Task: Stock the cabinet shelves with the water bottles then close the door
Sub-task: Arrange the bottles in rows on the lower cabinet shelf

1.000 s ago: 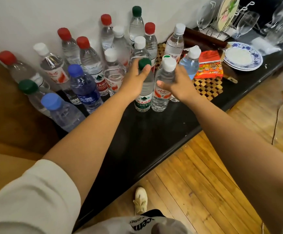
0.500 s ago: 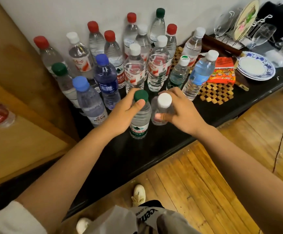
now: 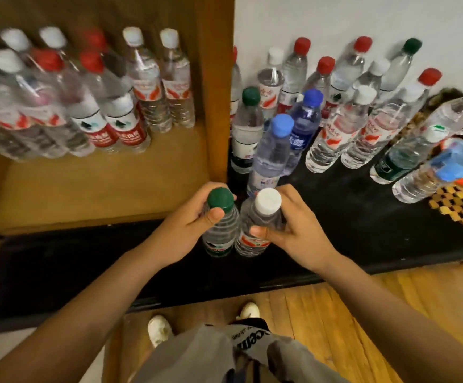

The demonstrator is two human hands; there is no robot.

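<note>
Two hands are holding two bottles just below centre, toward 6 o'clock: the left hand is gripping one green-capped bottle and the right hand one white-capped bottle. On the black counter, toward 1 and 2 o'clock, about sixteen bottles are standing: at least four with red caps, two green, two blue, the rest white or cut off. On the cabinet shelf, toward 10 o'clock, roughly ten bottles are blurring together, too smeared for an exact count. Two white shoes are showing at 6 o'clock.

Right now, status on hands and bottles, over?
Left hand grips green-capped bottle; right hand grips white-capped bottle. Both by the open cabinet shelf, front bare. Cabinet side panel close ahead.
</note>
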